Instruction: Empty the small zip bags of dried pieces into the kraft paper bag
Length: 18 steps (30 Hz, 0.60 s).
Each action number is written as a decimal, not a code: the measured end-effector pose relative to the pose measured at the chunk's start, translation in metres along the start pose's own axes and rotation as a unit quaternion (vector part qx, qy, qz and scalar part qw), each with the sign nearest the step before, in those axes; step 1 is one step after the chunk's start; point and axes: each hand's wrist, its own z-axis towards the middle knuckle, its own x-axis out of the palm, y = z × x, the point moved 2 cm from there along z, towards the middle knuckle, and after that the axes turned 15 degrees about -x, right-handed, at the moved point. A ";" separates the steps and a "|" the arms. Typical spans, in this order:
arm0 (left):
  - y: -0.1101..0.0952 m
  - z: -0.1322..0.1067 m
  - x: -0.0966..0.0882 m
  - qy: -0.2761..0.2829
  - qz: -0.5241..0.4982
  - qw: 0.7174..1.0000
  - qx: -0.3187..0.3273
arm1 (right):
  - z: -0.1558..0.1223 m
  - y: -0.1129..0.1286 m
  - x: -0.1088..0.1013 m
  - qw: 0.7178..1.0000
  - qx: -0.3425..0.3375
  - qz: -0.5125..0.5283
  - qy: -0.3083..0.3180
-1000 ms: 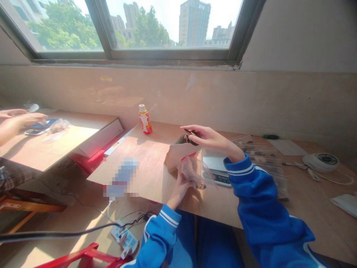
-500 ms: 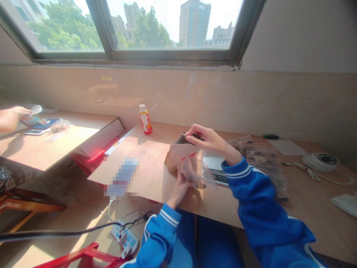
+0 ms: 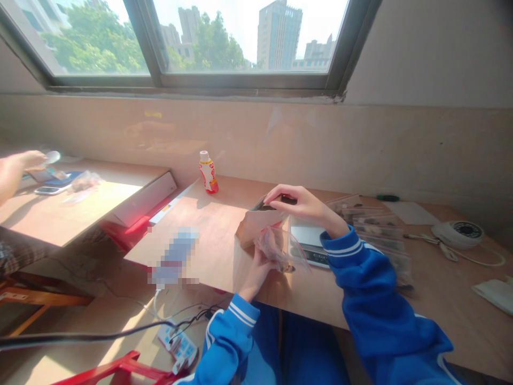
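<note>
My right hand (image 3: 306,207) is over the mouth of a brown kraft paper bag (image 3: 260,224), its fingers pinching a small dark item (image 3: 280,200) at the opening. The item is partly hidden by my fingers, so its kind is unclear. Lower down, my left hand (image 3: 256,272) grips a clear zip-lock bag (image 3: 280,248) holding brownish contents. That bag overlaps the paper bag's lower front. A digital kitchen scale (image 3: 306,238) lies just beyond my right wrist.
Several zip bags (image 3: 379,230) lie in a row right of the scale, near a white dome camera (image 3: 457,234) with cable. A bottle (image 3: 208,172) stands at the back. On a left table, a co-worker's hand (image 3: 20,166) is near a phone (image 3: 50,190).
My right hand has lowered slightly toward the paper bag's mouth, with its fingers flatter. The co-worker's hand has moved left, away from the phone. My left hand stays nearly still.
</note>
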 end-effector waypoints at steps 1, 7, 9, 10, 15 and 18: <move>0.000 0.000 0.000 -0.001 0.008 1.000 -0.003 | 0.000 0.000 0.001 1.000 -0.005 -0.013 0.005; -0.008 -0.008 0.005 0.011 0.024 1.000 -0.011 | 0.001 0.009 0.012 0.968 0.056 -0.234 0.076; -0.010 -0.009 0.006 0.011 0.032 0.999 0.002 | 0.002 0.015 0.016 0.941 0.103 -0.304 0.109; -0.011 -0.009 0.006 0.009 0.032 0.999 0.008 | 0.003 0.017 0.017 0.928 0.123 -0.329 0.122; -0.010 -0.006 0.007 0.020 0.014 0.999 0.030 | 0.008 0.017 0.026 0.896 0.153 -0.380 0.172; -0.010 -0.005 0.008 0.017 0.007 0.999 0.030 | 0.012 0.008 0.028 0.900 0.119 -0.392 0.149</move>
